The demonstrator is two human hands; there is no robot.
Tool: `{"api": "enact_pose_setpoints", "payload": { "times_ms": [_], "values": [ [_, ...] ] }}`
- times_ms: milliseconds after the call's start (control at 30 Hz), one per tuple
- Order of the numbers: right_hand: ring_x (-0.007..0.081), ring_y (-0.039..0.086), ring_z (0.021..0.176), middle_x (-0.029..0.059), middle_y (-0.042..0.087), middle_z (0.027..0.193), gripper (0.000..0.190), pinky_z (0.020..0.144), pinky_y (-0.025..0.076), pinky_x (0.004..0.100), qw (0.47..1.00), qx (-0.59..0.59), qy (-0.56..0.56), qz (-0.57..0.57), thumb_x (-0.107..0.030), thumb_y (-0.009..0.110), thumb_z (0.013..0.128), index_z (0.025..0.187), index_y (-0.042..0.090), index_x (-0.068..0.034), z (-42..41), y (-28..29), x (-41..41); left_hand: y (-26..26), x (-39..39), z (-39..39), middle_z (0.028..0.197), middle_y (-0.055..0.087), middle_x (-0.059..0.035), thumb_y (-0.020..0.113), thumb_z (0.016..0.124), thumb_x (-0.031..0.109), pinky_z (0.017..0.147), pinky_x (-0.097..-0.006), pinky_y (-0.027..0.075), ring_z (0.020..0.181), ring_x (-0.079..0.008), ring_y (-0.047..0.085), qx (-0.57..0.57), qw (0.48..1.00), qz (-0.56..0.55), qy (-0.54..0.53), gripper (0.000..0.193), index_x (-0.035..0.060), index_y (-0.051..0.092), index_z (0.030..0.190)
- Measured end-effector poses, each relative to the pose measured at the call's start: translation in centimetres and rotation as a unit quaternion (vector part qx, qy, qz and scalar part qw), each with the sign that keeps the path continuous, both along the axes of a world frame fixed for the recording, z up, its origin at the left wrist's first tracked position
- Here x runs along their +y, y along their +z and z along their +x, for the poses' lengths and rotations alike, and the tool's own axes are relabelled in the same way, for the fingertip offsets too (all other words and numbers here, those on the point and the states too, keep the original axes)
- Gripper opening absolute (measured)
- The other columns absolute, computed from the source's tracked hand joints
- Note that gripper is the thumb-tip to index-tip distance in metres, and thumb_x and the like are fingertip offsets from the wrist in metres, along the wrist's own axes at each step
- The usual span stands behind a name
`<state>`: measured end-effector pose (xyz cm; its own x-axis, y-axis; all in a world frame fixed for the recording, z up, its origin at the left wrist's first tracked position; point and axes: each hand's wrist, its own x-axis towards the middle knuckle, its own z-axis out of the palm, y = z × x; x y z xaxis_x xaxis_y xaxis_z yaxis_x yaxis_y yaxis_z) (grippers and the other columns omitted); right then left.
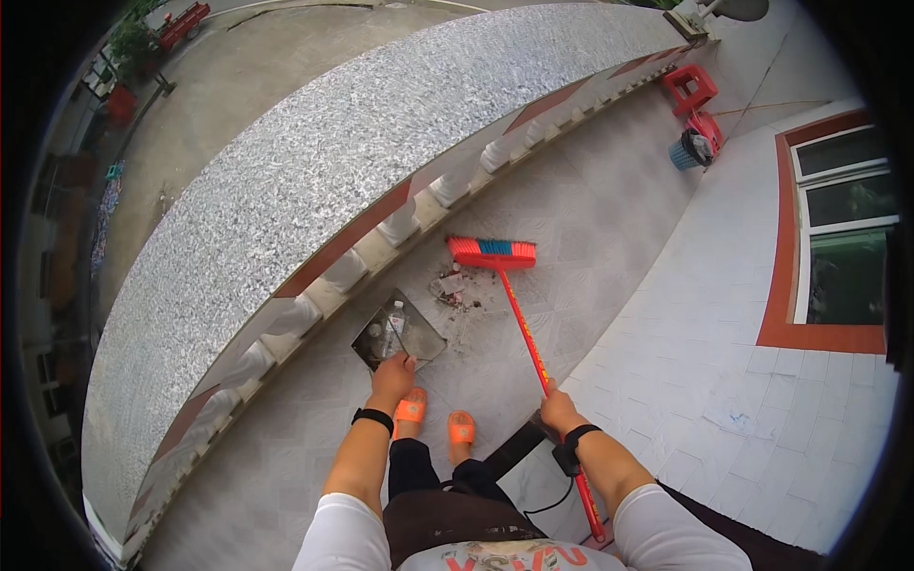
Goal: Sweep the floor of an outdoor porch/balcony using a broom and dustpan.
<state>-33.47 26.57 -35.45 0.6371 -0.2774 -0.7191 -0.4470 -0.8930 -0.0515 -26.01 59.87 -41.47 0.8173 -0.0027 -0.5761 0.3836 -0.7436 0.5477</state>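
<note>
My right hand [560, 410] grips the red handle of a broom [515, 300], whose head with red and blue bristles lies on the tiled floor ahead. My left hand [393, 376] is closed around the thin handle of a metal dustpan [428, 341] that rests on the floor near the balustrade. A clear plastic bottle [394, 325] with a white cap lies in the dustpan, along with some other small rubbish. Between the dustpan and the broom head is a small heap of litter and dirt [451, 287], with loose crumbs scattered around it.
On the left runs a balustrade with a speckled granite top [343, 164] and white balusters [345, 270]. A white-tiled wall [685, 307] with a window [842, 228] borders the right side. Far ahead stand a red plastic stool [691, 88] and a blue basket bin [687, 151].
</note>
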Motion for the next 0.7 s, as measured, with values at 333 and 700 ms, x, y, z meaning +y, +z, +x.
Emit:
{"api": "enact_pose_setpoints", "payload": {
  "times_ms": [333, 700],
  "values": [
    [0.0412, 0.058, 0.09, 0.0258, 0.06, 0.094, 0.048, 0.081, 0.045, 0.0465, 0.999, 0.011, -0.01, 0.047, -0.022, 0.048, 0.085, 0.129, 0.035, -0.009, -9.0, 8.7, -1.5, 0.5, 3.5, 1.5, 0.086, 0.061, -0.0198, 0.049, 0.084, 0.035, 0.072, -0.0479, 0.045, 0.085, -0.0401, 0.057, 0.009, 0.998, -0.024, -0.054, 0.03, 0.0067, 0.059, 0.086],
    [0.0178, 0.047, 0.039, 0.0071, 0.047, 0.056, 0.04, 0.037, 0.038, 0.0328, 0.959, 0.004, -0.259, 0.115, -0.017, 0.05, 0.086, 0.124, 0.037, -0.014, -5.4, 4.8, 2.6, 1.4, 3.5, 2.3, 0.081, 0.063, -0.0166, 0.049, 0.083, 0.037, 0.069, -0.0459, 0.046, 0.081, -0.0369, 0.059, 0.018, 0.994, 0.003, -0.107, 0.03, 0.0091, 0.061, 0.084]
  ]
}}
